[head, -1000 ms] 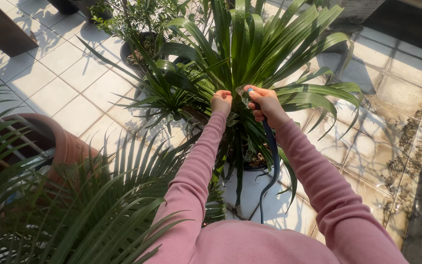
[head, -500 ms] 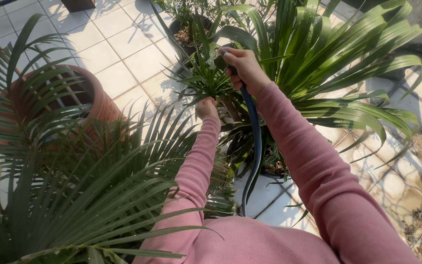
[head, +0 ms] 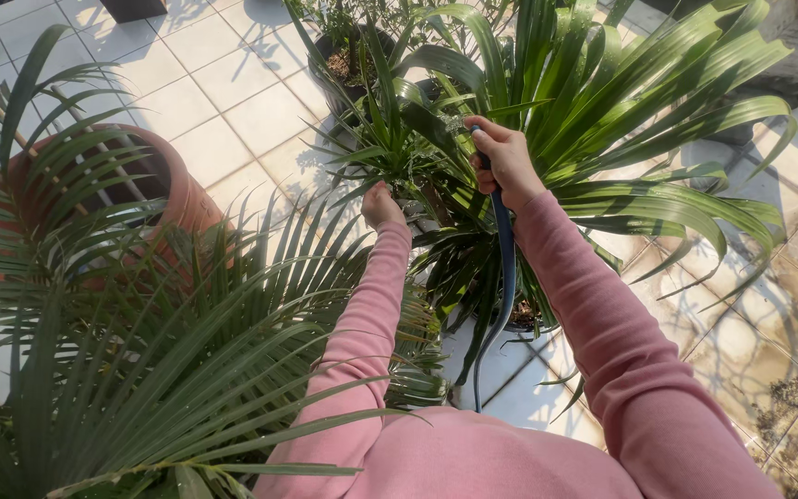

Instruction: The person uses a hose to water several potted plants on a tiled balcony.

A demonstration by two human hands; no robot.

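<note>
hose held over a small spiky plant, 2 hands close together

the dark blue hose [head: 506, 277] runs up from near the body, long axis near to far, into the right hand [head: 507, 164], clamped round its tip. just left, the left hand [head: 381, 205], fingers curled into the spiky plant [head: 390, 139]. no labels or signs show. beyond, a dark pot [head: 344, 65] on the tiled floor [head: 233, 92].

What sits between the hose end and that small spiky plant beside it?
Nothing solid shows. The right hand grips the hose, its end right over the small plant; only that plant's own leaves lie between. The left hand sits lower, at the plant's base.
</note>
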